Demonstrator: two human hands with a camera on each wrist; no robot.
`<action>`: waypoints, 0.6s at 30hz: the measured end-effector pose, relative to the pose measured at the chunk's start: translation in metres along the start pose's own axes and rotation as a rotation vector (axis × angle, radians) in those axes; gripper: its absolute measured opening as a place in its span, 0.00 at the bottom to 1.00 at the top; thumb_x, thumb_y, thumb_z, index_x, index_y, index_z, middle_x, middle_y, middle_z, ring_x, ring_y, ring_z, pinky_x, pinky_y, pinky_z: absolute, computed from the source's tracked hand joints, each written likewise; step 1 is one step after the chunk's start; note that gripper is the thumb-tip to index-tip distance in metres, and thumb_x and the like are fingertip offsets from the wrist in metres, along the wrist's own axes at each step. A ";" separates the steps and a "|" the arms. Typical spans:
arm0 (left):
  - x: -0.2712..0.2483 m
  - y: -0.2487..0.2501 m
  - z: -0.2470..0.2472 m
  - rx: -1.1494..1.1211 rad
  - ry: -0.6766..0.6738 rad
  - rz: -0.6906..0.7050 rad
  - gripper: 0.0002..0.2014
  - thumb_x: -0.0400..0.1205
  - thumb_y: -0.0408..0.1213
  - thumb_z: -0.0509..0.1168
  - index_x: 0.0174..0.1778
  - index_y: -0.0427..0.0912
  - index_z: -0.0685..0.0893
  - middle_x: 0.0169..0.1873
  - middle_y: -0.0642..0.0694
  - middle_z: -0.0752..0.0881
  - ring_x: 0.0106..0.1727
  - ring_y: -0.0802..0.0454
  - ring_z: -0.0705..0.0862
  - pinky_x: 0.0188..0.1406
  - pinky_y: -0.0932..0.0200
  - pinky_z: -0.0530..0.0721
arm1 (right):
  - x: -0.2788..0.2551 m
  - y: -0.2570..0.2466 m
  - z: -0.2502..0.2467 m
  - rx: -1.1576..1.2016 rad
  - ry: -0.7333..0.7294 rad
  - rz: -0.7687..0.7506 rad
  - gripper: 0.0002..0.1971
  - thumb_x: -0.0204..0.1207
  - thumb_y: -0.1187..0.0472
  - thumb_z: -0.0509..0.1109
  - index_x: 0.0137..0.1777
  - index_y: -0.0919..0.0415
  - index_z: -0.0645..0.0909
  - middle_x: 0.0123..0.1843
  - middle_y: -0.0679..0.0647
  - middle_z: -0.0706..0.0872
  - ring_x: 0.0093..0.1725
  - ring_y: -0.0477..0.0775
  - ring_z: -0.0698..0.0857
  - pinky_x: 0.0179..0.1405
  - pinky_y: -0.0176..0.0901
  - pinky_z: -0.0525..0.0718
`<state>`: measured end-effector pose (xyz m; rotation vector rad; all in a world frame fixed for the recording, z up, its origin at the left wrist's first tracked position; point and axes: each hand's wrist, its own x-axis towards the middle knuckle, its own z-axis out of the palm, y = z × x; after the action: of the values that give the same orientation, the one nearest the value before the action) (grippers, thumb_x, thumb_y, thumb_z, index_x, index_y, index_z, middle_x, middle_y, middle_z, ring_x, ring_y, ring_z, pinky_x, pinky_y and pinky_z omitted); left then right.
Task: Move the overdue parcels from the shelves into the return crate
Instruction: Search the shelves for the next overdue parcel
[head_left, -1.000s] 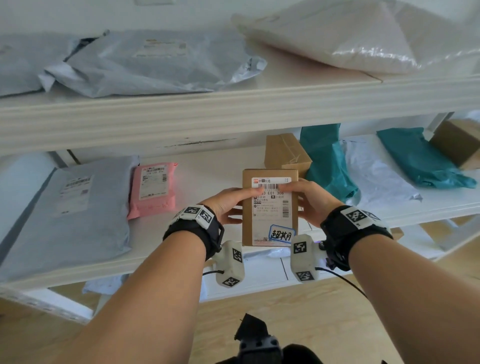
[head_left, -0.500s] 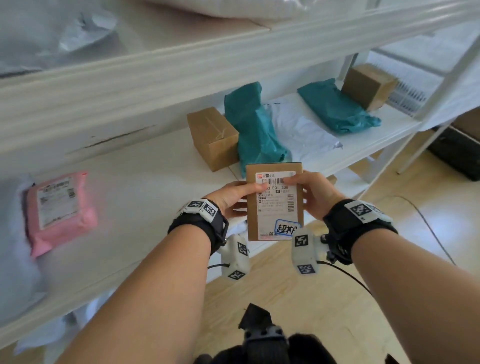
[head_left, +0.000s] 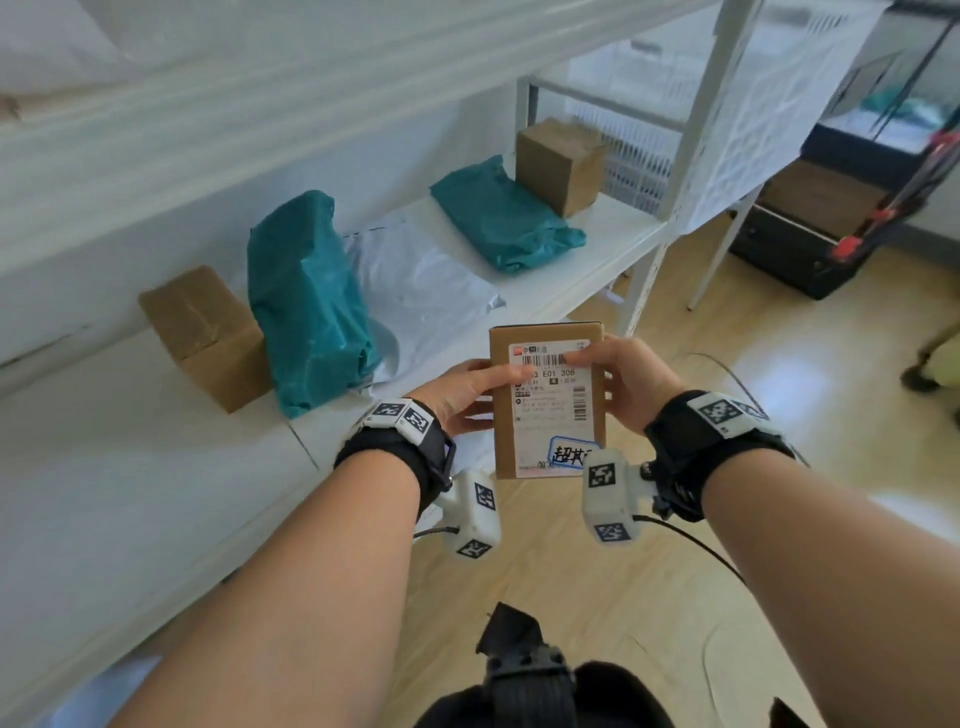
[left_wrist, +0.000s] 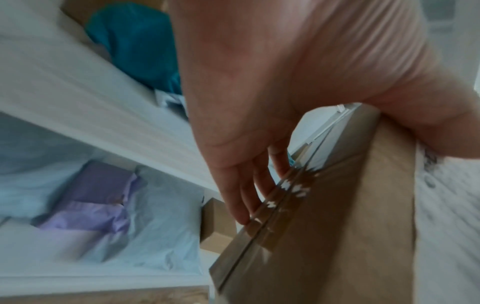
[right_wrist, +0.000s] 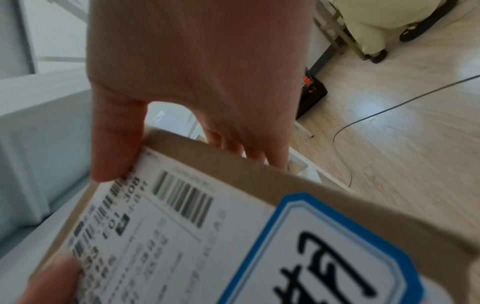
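A small brown cardboard parcel (head_left: 545, 402) with a white shipping label and a blue-edged sticker is held upright in front of the shelf edge, above the wooden floor. My left hand (head_left: 470, 392) grips its left side, thumb on the label, fingers behind (left_wrist: 249, 197). My right hand (head_left: 621, 382) grips its right side, thumb (right_wrist: 116, 144) on the label's top. The parcel (right_wrist: 233, 236) fills the right wrist view. No crate can be made out for certain.
On the white shelf (head_left: 130, 467) stand a brown box (head_left: 208, 338), a teal bag (head_left: 306, 301), a white mailer (head_left: 421, 280), another teal bag (head_left: 504, 223) and a second box (head_left: 561, 163). Dark bins (head_left: 810, 228) sit on the floor at right. Lower shelf holds purple and white bags (left_wrist: 98, 205).
The view has swung right along the shelf and toward the floor. Both hands keep the same hold on the parcel, now carried past the shelf edge.
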<state>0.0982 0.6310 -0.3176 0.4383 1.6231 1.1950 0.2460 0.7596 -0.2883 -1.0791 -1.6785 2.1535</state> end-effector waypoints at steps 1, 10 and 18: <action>0.010 0.004 0.013 -0.002 -0.012 0.002 0.19 0.76 0.46 0.73 0.61 0.45 0.82 0.50 0.46 0.90 0.53 0.49 0.87 0.55 0.54 0.84 | 0.003 -0.003 -0.015 0.003 0.004 -0.001 0.07 0.73 0.68 0.69 0.47 0.56 0.81 0.37 0.49 0.89 0.49 0.56 0.85 0.54 0.48 0.81; 0.080 0.027 0.115 0.014 -0.095 -0.040 0.15 0.77 0.46 0.73 0.57 0.49 0.82 0.48 0.48 0.90 0.54 0.50 0.87 0.52 0.54 0.83 | 0.021 -0.006 -0.133 0.076 0.090 0.040 0.10 0.73 0.69 0.69 0.51 0.57 0.82 0.47 0.53 0.88 0.57 0.59 0.84 0.66 0.55 0.79; 0.147 0.052 0.190 0.065 -0.204 -0.081 0.31 0.69 0.48 0.78 0.68 0.47 0.79 0.58 0.43 0.88 0.62 0.45 0.85 0.60 0.48 0.82 | 0.042 -0.009 -0.225 0.132 0.195 0.035 0.11 0.72 0.70 0.70 0.51 0.56 0.82 0.48 0.54 0.88 0.57 0.60 0.84 0.59 0.53 0.81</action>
<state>0.1912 0.8575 -0.3438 0.5141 1.4929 1.0056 0.3600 0.9557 -0.3173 -1.2427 -1.4221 2.0704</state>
